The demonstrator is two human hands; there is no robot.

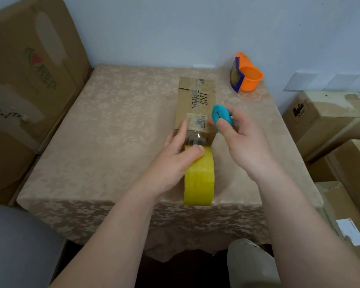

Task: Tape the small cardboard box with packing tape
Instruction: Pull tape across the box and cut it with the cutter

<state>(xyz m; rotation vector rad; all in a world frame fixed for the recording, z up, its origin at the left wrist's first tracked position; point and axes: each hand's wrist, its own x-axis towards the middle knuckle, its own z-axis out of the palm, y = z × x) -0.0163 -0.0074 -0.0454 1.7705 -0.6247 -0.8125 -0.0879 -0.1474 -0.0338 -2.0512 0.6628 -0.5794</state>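
the small cardboard box [195, 104] lies flat on the worktop [112, 132], right of centre in the frame, its long side running away from the camera. old clear strips already cross its top. it looks light and fairly stiff, so it would likely slide under a pull unless pinned; the near end, by the flap edge, seems the best place to press down.

a stretch of clear tape [195, 138] runs from the box's near edge down to the yellow tape roll [199, 177], which stands on edge at centre frame. the film looks thin, glossy and sticky, liable to wrinkle or cling to itself if let slack.

the left hand [175, 161] is curled on the roll, thumb pressed on its top and the forefinger stretched along the left side of the tape. the right hand [243, 140] pinches a small blue cutter [221, 116] between thumb and fingers, held just beside the box's right edge, above the tape.

an orange tape dispenser [245, 73] sits in the upper right of the worktop, well apart. large cartons [29, 69] stand at both sides.
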